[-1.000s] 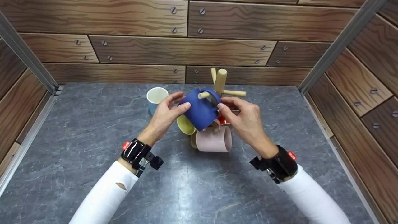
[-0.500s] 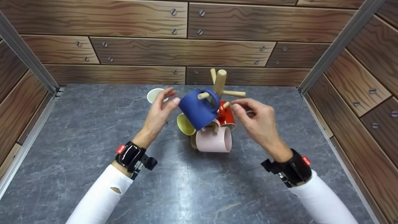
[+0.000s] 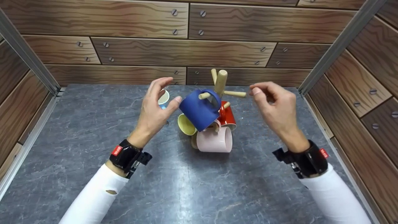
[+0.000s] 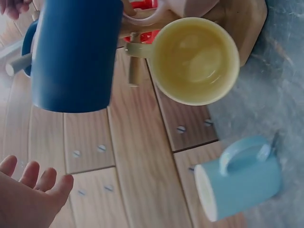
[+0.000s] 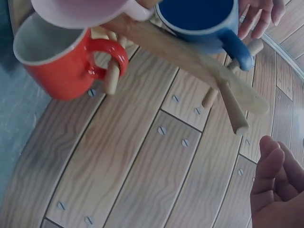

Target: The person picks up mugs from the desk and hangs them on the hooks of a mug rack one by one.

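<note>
A dark blue mug [image 3: 199,110] hangs tilted by its handle on a peg of the wooden mug tree [image 3: 220,82]. Lower pegs carry a red mug [image 5: 61,71], a yellow mug [image 4: 197,61] and a pink mug [image 3: 214,140]. My left hand [image 3: 152,107] is just left of the blue mug, fingers apart and holding nothing. To the right of the tree my right hand [image 3: 276,109] is raised, thumb and forefinger close together, with nothing seen between them. Two upper pegs bear no mug.
A light blue mug [image 4: 240,178] stands on the grey marbled tabletop [image 3: 93,140], partly behind my left hand in the head view. Wood-patterned walls [image 3: 140,49] enclose the back and sides.
Both hands have come away from the blue mug, the left to the left, the right further out to the right. The mug stays hanging on its peg.
</note>
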A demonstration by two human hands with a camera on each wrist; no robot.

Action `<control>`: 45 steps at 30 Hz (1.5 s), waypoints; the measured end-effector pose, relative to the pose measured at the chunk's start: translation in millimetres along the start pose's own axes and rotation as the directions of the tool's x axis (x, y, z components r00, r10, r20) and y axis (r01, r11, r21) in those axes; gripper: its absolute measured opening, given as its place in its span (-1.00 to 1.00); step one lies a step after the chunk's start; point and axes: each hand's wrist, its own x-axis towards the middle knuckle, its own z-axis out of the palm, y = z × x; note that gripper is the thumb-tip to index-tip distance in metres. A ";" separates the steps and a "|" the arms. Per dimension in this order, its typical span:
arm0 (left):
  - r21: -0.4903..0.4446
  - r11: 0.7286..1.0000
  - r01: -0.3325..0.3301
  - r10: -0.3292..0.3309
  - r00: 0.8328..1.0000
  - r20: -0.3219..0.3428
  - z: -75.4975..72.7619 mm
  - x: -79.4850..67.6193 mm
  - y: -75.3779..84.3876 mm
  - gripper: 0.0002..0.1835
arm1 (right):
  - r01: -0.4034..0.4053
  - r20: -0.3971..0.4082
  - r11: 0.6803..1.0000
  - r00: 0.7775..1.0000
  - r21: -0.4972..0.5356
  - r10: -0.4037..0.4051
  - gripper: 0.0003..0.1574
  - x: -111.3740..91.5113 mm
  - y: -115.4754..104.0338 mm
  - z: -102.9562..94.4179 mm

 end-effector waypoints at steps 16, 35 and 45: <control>0.134 0.955 -0.265 0.261 0.964 0.053 15.8 7.2 22.5 -0.58 | 0.104 0.098 0.992 0.990 -0.066 -0.098 -0.75 36.8 -11.8 15.0; 0.168 0.915 -0.367 0.353 0.930 0.105 37.5 10.5 25.4 -0.86 | 0.186 0.253 0.980 0.953 -0.067 -0.164 -0.64 46.8 -17.4 42.4; 0.184 0.910 -0.371 0.361 0.928 0.089 40.4 12.0 26.1 -0.90 | 0.205 0.239 0.975 0.954 -0.081 -0.181 -0.74 49.0 -17.1 45.3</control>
